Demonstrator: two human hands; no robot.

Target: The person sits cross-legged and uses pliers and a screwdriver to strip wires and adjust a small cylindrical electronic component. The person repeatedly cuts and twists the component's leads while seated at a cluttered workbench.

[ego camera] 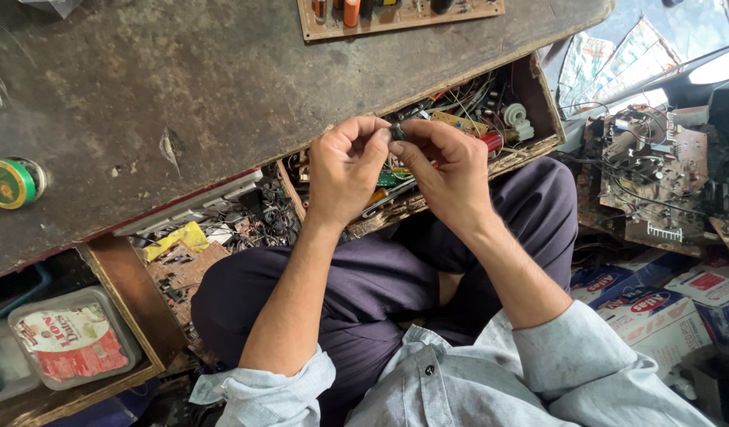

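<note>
Surface: worn dark workbench [222,87], upper frame
Left hand [345,170]: fingertips pinching small dark part [398,130], centre frame
Right hand [451,170]: pinching same part
Risk: part could slip into cluttered open drawer [530,87] below, since grip is fingertip-only

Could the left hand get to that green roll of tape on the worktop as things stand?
Probably yes. The green roll of tape lies in the open on the worktop, with nothing around or over it. But the left hand is pinching a small dark part together with the right hand, so it would have to let go first.
</note>
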